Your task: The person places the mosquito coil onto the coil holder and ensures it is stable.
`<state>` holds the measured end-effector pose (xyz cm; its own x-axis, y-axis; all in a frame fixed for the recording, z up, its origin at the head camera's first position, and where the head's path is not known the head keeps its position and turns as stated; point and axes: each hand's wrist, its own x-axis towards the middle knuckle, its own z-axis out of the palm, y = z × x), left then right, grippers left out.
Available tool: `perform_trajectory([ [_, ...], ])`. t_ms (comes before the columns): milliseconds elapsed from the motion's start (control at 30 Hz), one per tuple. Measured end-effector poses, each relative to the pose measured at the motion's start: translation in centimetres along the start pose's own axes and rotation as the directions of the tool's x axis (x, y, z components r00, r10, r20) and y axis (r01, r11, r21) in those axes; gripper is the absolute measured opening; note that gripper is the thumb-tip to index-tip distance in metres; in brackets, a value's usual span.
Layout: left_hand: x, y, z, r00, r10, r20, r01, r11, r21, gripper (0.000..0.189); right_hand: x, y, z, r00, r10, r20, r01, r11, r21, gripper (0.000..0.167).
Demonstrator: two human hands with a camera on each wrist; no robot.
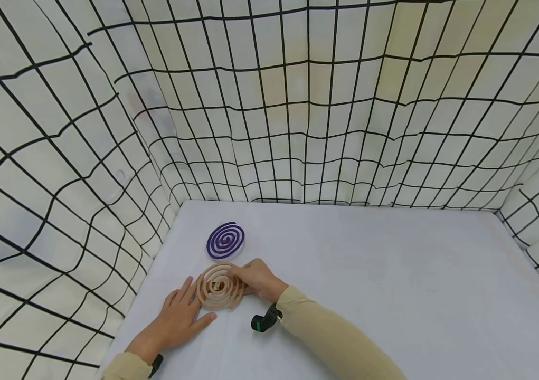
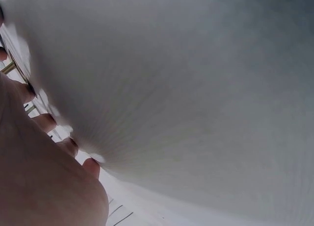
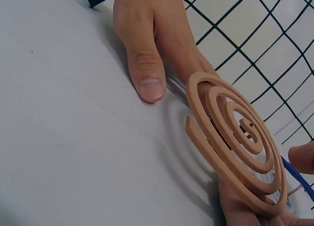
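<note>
A tan mosquito coil (image 1: 220,305) is near the left part of the table, its flat spiral tilted up off the cloth in the right wrist view. My right hand (image 1: 261,279) grips its right side, with the thumb above and fingers under the rim. My left hand (image 1: 176,319) rests flat on the table, fingers spread, at the coil's left edge. Through the coil's middle shows a small yellow and dark object (image 1: 217,286), mostly hidden by the rings. Just behind lies a purple mosquito coil (image 1: 225,240).
White cloth covers the table (image 1: 369,285), which stretches off to the right. White walls with a black grid (image 1: 298,132) enclose its back and sides. A black wrist strap (image 1: 265,319) sits on the right wrist.
</note>
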<state>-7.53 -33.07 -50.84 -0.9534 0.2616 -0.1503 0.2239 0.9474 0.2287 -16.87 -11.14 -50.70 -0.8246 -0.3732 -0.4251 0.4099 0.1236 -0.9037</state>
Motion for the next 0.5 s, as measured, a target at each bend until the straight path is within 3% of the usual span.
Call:
perform_trajectory([
  [167,0.1,0.0,0.1,1.000,0.004,-0.014,-0.004,1.000,0.004,0.094,-0.3,-0.2,-0.6,1.000,0.004,-0.009,-0.004,1.000,-0.027,0.029],
  [300,0.0,0.0,0.1,1.000,0.006,-0.014,-0.006,1.000,0.007,0.094,-0.5,-0.2,-1.3,1.000,0.007,0.019,-0.007,1.000,0.014,0.023],
  [500,-0.1,0.0,0.1,0.999,0.024,-0.037,-0.024,1.000,0.003,0.094,-0.7,0.0,-2.1,0.999,0.020,0.033,-0.022,0.998,0.061,0.026],
])
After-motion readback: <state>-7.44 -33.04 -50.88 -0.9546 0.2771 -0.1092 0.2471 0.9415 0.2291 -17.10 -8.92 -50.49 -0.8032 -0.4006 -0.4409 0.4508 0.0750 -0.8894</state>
